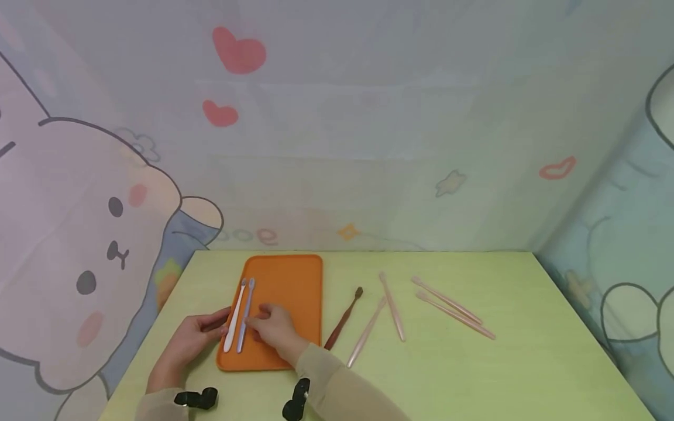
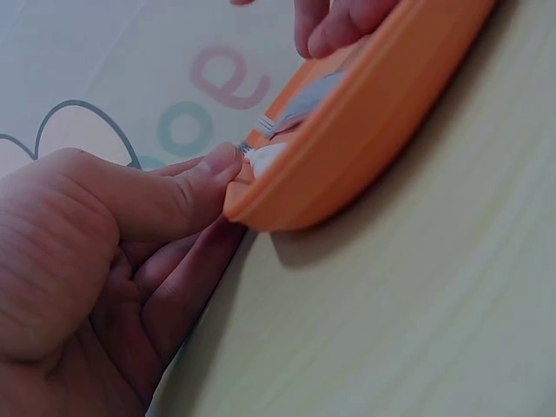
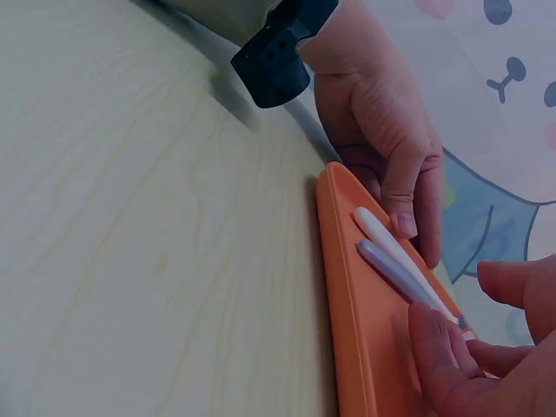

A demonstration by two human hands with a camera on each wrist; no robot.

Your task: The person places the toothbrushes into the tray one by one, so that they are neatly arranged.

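An orange tray (image 1: 295, 286) lies on the table with a white toothbrush (image 1: 234, 316) and a lavender toothbrush (image 1: 245, 318) side by side along its left edge. My left hand (image 1: 189, 342) grips that edge, thumb on the rim beside the white toothbrush and the other fingers outside it, as the left wrist view shows. Over the tray, my right hand (image 1: 278, 330) touches the lavender toothbrush with its fingertips (image 3: 426, 334). Its thumb stands apart, not closed on the handle. The right fingers partly hide the lavender toothbrush in the right wrist view.
Right of the tray lies a brown toothbrush (image 1: 344, 318). Several pink toothbrushes lie farther right, among them one beside the brown brush (image 1: 367, 332) and a pair (image 1: 455, 313). A printed curtain (image 1: 368, 128) hangs behind the light yellow table (image 1: 526, 351).
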